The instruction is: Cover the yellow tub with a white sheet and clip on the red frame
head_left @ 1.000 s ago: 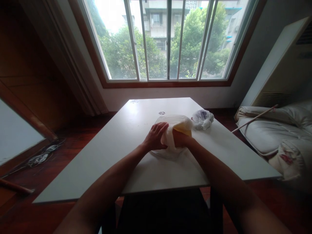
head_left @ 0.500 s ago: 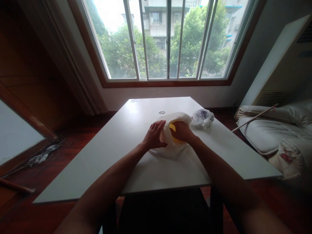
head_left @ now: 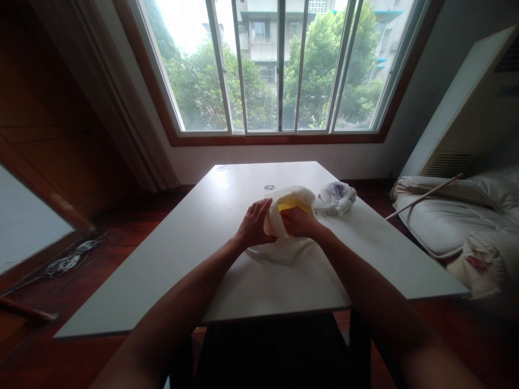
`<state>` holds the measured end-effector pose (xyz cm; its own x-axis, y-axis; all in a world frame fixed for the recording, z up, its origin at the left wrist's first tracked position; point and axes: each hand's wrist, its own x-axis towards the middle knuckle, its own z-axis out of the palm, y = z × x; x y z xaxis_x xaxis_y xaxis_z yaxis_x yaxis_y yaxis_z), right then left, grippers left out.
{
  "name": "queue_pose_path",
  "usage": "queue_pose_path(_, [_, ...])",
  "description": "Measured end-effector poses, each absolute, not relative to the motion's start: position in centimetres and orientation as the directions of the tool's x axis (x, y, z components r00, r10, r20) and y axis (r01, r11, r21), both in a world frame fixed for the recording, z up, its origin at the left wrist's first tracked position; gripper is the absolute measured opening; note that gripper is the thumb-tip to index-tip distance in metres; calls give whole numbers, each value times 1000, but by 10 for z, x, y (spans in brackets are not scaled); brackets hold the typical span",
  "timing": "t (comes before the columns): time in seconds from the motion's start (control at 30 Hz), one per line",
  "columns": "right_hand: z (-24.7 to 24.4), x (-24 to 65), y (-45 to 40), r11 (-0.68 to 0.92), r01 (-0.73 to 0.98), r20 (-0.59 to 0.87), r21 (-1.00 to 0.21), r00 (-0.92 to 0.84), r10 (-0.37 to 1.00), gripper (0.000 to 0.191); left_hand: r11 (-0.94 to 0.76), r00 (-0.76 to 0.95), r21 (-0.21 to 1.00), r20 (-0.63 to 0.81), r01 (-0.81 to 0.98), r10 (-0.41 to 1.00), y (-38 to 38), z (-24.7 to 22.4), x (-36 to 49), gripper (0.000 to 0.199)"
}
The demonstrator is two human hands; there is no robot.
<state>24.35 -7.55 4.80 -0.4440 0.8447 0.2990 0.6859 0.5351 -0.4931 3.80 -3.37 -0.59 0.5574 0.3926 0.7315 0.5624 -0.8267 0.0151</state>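
A whitish plastic bag (head_left: 284, 249) sits on the white table (head_left: 170, 281), its mouth facing me. My left hand (head_left: 254, 222) grips the bag's left side, thumb low and fingers along the upper edge. Through the opening reaches my right hand (head_left: 299, 220), with its fingertips hidden inside, so its hold cannot be made out. Something yellow (head_left: 292, 202) shows within the bag, above and behind the right hand; its kind is unclear.
A second, knotted translucent bag (head_left: 337, 198) with dark contents lies just beyond, to the right. A small dark round mark (head_left: 269, 187) is on the tabletop. Right of the table are a pale folded mattress (head_left: 430, 216) and a thin stick (head_left: 424, 196).
The bag's mouth has widened, showing a broad yellow strip along its upper inside. My right hand has shifted slightly left and down within it. My left hand stays nearly in place.
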Motion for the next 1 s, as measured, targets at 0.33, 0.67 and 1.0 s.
queue_pose_path(0.33, [55,246,-78,636,532,595,-560,-276,755,23,-818,538,68,722,571,435,-29,-8,34,131])
queue_pose_path(0.67, [33,314,-22,407,641,711,-651,324,625,32,-722,260,502,704,476,661,-10,-16,17,120])
queue_pose_path(1.0, [-10,353,17,-10,933,383,-361,158,910,26,-589,241,793,548,157,801,1,-20,1,102])
